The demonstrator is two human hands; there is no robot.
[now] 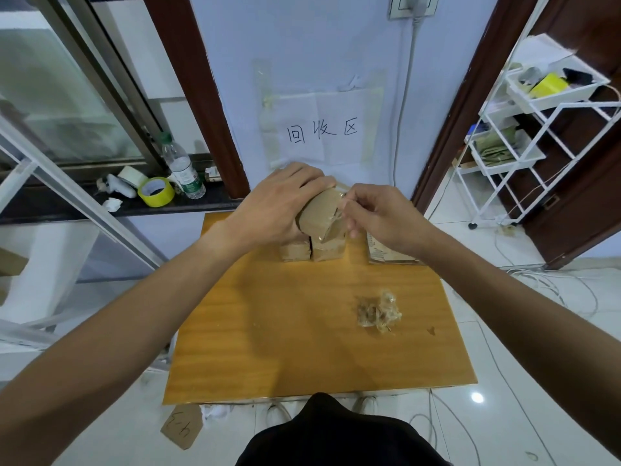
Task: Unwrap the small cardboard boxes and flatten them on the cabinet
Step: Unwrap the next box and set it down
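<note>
Brown cardboard under clear tape: the box (319,213) I'm working on is in the air over the far edge of the bench (285,331), tilted, close to the wall. My left hand (279,203) grips it from the top and left, fingers (316,178) curled over its far side. My right hand (379,216) is at its right end, fingers together in a pinch on what looks like a loose strip of tape (341,201); the film is too glossy for me to be sure where it lifts off.

Directly below, two more boxes (295,252) stand side by side on the bench, touching each other. Just right of them, half under my right wrist, lies a flat card (386,255). Nearer me, right of centre, sits a wad (379,311) of crumpled tape, well apart from the boxes.

On the wall behind hangs a paper sign (322,132). On the dark sill to the left are a yellow roll (156,191) and a bottle (183,171). A white cart (524,136) stands at the right.
</note>
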